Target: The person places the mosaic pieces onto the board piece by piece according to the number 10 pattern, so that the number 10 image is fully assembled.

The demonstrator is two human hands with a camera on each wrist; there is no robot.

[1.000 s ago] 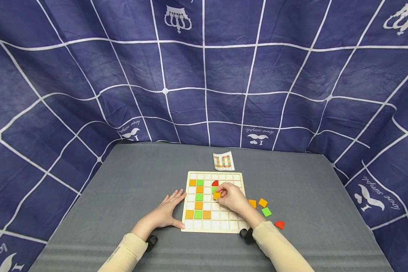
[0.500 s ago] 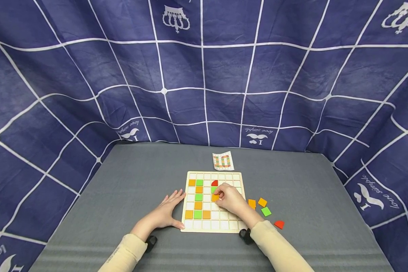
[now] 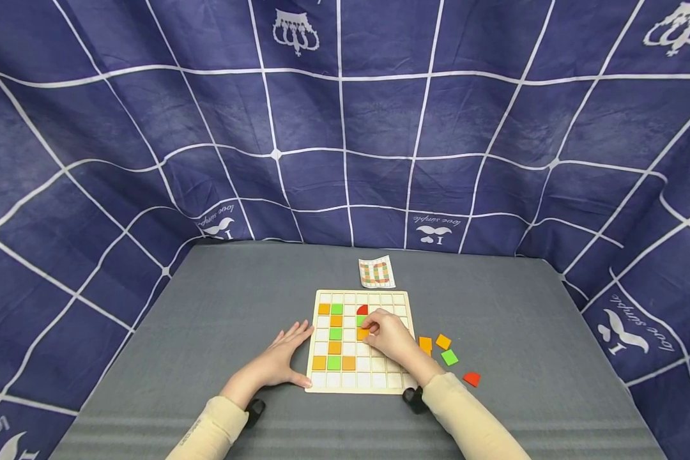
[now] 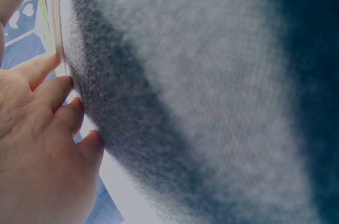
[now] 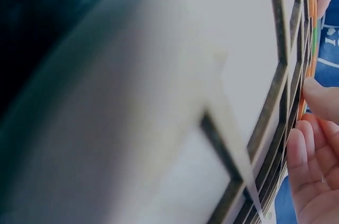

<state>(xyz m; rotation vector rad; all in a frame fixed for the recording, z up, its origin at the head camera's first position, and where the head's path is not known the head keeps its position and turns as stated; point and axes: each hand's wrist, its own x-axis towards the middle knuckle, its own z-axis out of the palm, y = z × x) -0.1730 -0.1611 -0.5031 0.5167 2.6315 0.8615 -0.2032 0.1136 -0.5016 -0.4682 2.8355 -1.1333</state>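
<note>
A wooden grid board [image 3: 356, 390] lies on the table, with orange, green and red tiles in some of its squares. My right hand [image 3: 390, 335] is over its middle, thumb and curled fingers at an orange square tile [image 3: 361, 335]. That tile lies in line below a green tile [image 3: 361, 320] and a red quarter-circle tile [image 3: 363, 310]. In the right wrist view the thumb [image 5: 320, 97] and fingers come close to the board's surface. Fingers spread, my left hand [image 3: 276, 361] rests at the board's left edge, thumb at its near corner.
A small printed pattern card [image 3: 376, 272] lies beyond the board. Right of the board are loose orange tiles [image 3: 443, 342], a green tile [image 3: 450, 357] and a red quarter-circle tile [image 3: 472, 379]. A blue curtain [image 3: 379, 128] hangs behind the grey table [image 3: 253, 281].
The right hand has lowered the orange tile into the square below the green one and keeps its fingers there. My left hand stays at the board's edge.
</note>
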